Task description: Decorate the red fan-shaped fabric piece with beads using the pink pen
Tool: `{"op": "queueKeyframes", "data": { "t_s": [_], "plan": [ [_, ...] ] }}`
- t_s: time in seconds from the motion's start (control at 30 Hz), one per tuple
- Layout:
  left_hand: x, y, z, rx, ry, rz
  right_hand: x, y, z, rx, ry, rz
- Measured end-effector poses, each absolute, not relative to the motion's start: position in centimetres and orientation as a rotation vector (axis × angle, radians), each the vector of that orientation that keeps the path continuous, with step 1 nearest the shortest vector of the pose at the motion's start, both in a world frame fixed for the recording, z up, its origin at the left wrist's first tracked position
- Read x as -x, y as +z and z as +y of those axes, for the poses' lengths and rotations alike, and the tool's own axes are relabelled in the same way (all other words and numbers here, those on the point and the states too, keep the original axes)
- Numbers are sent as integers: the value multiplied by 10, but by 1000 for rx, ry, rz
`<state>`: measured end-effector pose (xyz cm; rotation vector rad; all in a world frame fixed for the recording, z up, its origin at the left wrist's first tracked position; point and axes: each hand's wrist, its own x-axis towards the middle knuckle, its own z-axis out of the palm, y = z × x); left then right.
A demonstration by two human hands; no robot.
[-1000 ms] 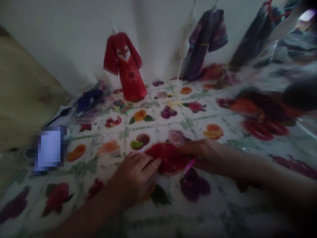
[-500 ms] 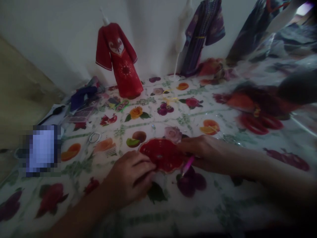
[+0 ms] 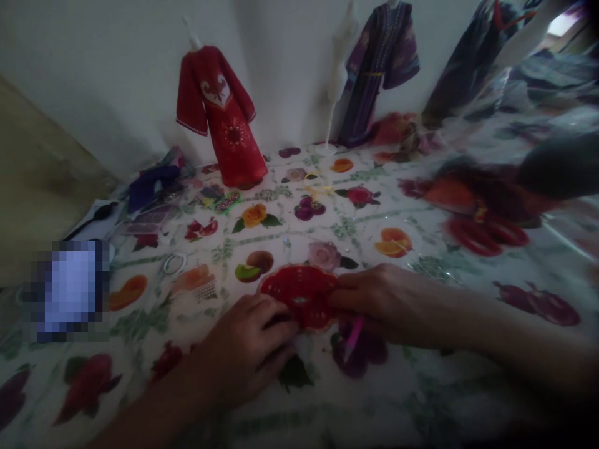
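A small red piece with a scalloped, pale-trimmed edge lies on the fruit-and-flower tablecloth. My left hand grips its lower left edge with bent fingers. On the right side, the fingers of my right hand are pressed together on the same piece. A pink pen-like tool sticks out beneath my right hand, its tip pointing down toward the cloth. The fingertips of both hands are partly hidden and dim.
Behind stand a red dress on a stand and a purple robe. Red-handled scissors lie at right. At left are a blurred-out screen, a white ring and dark blue cloth.
My right hand has shifted slightly left over the red piece, covering more of its right edge. The pink tool is more upright. The whole view has moved a little.
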<state>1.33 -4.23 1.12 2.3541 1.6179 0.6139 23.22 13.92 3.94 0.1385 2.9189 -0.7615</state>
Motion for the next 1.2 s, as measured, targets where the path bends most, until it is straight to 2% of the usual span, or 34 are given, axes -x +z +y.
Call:
{"op": "queueKeyframes", "data": {
  "t_s": [0.17, 0.37, 0.63, 1.2],
  "plan": [
    [-16, 10, -44, -2341, 620, 1637, -233, 46, 137, -185, -809, 2865],
    [-19, 10, -45, -2325, 591, 1660, -233, 43, 132, -29, -929, 2830],
    [-21, 14, -46, -2252, 579, 1640, -229, 56, 132, -234, -987, 2779],
    [-20, 17, -46, -2283, 615, 1626, -228, 50, 134, -180, -1150, 2796]
  ]
}}
